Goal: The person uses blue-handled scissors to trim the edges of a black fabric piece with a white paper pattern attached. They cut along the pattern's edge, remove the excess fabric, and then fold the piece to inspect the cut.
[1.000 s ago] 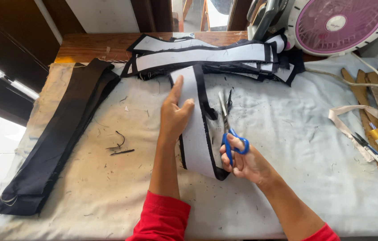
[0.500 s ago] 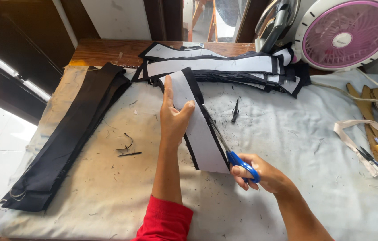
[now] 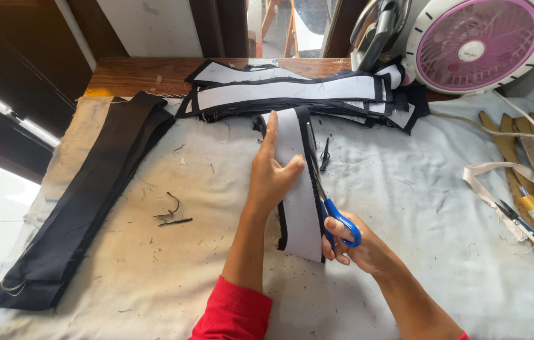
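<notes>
A: The left hand lies flat and open on the white-faced fabric strip, fingers stretched toward the far end and thumb spread to the right, pressing the strip onto the cloth-covered table.

B: And the right hand?

A: It is closed through the blue handles of the scissors, whose blades run along the strip's dark right edge. Whether the blades are parted or closed is hard to say; they read as one thin line.

B: Where does the strip end?

A: Its near end lies just beside the right hand's fingers; its far end slips under the pile of similar black-edged pieces at the back of the table, so that end is hidden.

B: What else is cut off?

A: The pink-grilled fan loses its top edge to the frame, and the wooden rulers on the right run out of view. The folded black fabric on the left lies well apart from both hands. A second pair of scissors rests near the rulers, partly covered by white tape.
</notes>
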